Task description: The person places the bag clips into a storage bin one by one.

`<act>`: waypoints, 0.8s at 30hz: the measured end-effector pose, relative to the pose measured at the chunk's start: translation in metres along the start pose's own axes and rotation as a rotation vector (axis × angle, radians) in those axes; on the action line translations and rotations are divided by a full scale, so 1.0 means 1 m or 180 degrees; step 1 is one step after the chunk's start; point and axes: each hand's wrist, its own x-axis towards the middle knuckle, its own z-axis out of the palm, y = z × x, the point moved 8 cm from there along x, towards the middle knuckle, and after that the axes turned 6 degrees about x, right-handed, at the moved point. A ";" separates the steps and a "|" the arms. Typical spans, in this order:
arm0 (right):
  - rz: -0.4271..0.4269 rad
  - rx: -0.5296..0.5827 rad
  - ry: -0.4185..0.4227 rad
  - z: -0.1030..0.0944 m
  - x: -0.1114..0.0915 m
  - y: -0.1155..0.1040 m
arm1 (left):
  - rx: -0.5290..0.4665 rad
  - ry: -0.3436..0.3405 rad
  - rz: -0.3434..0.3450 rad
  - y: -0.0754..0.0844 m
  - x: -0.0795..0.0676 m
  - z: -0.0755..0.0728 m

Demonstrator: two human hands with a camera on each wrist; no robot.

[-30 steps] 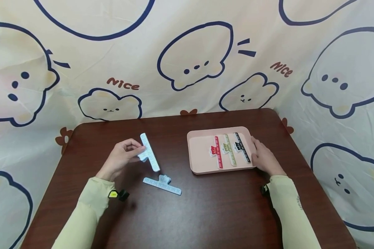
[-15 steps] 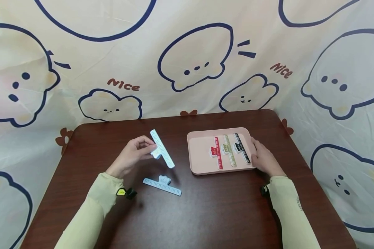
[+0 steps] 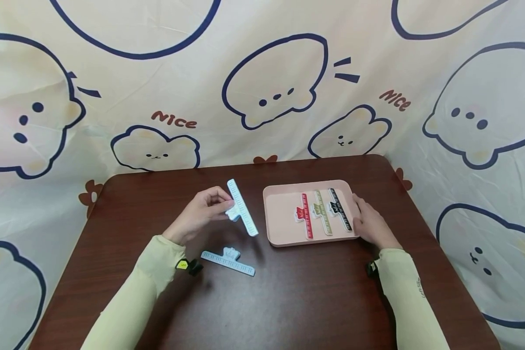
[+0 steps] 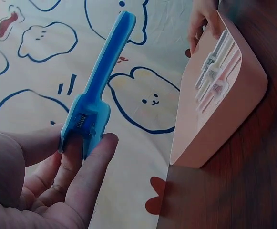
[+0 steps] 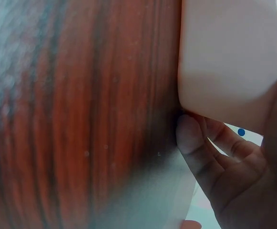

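Observation:
My left hand (image 3: 201, 211) pinches a light-blue ruler-shaped bag clip (image 3: 242, 208) by its small handle, raised over the table. In the left wrist view the held clip (image 4: 96, 81) points up, its spring showing between thumb and fingers. A second light-blue clip (image 3: 228, 261) lies on the table in front of that hand. On the right, a pink tray (image 3: 280, 233) holds a red clip (image 3: 306, 216), a green clip (image 3: 323, 212) and a black clip (image 3: 341, 209) side by side. My right hand (image 3: 373, 223) grips the tray's right end; the right wrist view has its fingers at the tray's corner.
The dark brown wooden table (image 3: 288, 306) has rounded far corners. A pale curtain (image 3: 262, 141) with cartoon outlines hangs behind it and along both sides.
My left hand has carried the blue clip rightward and slightly away from me, toward the tray. The right hand, the tray and the clip on the table have stayed in place.

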 end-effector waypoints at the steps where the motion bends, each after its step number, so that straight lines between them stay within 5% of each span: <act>1: -0.0004 -0.0001 0.0002 0.000 0.000 0.000 | 0.0013 -0.0012 0.0007 0.001 0.002 0.002; 24: -0.0005 0.0031 -0.0014 0.001 0.000 0.001 | 0.0267 0.0056 -0.0126 0.002 0.046 0.040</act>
